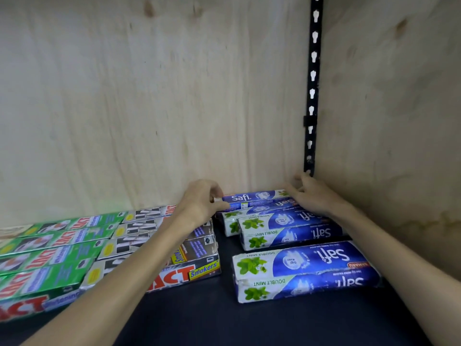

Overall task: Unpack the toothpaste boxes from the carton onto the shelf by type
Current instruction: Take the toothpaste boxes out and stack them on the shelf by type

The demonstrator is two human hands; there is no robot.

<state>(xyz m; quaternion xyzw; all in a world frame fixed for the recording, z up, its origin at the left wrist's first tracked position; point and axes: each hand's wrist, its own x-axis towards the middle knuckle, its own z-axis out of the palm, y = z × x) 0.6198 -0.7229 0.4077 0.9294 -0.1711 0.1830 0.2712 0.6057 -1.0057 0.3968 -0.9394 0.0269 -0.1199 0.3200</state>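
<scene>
Our arms cover some boxes; our left hand (202, 199) and right hand (311, 193) grip the rear Safi box (254, 196) by its ends.

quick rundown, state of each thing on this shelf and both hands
rearmost Safi box: lying flat on the blue stack at the back, held at both ends
left hand: fingers curled, gripping its left end
right hand: gripping its right end
other Safi Double Mint boxes: flat, closed, in a front-to-back row
silver Smokers boxes: flat, stacked, middle group
green whitening boxes: flat, side by side, left
shelf: dark, front part bare
</scene>
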